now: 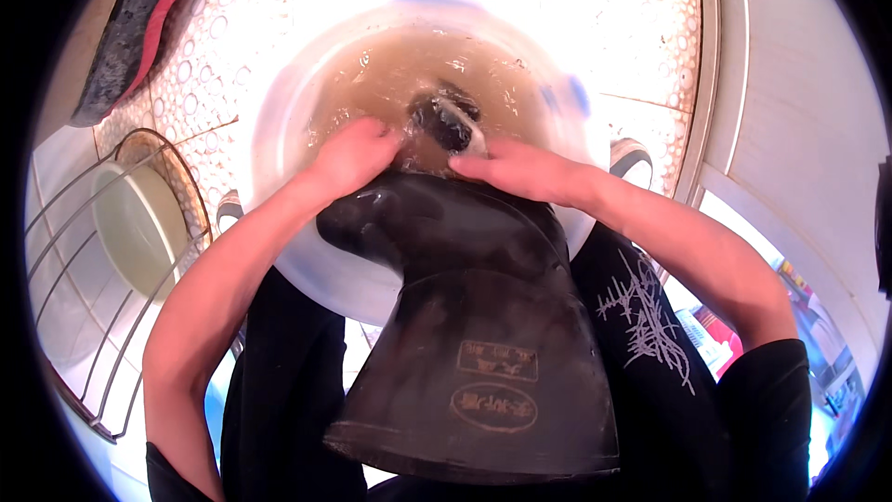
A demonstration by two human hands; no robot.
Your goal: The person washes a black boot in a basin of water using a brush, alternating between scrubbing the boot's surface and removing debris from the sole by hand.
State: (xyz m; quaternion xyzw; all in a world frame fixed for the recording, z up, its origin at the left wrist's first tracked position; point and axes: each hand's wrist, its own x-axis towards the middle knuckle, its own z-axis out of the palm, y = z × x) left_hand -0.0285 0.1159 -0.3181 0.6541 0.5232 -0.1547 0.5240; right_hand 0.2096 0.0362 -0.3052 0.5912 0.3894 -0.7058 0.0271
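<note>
A white basin [307,265] of murky brown water [372,65] stands between my knees. Across its near rim lies a black rubber boot [465,316], its foot over the basin and its wide shaft opening toward me. Beyond the boot's foot, a dark thing with a pale edge [450,125] sits partly under water; its kind does not show. My right hand [511,167] grips its pale edge from the right, thumb nearest me. My left hand [362,151] is closed at the water on the other side, its fingertips hidden, and what they hold cannot be made out.
At the left, a wire rack [116,232] stands by a pale green basin [139,223]. A dark mat-like thing with a red edge [139,37] is at the far left. Patterned tiles [641,46] cover the floor, and a pale panel [808,112] rises at the right.
</note>
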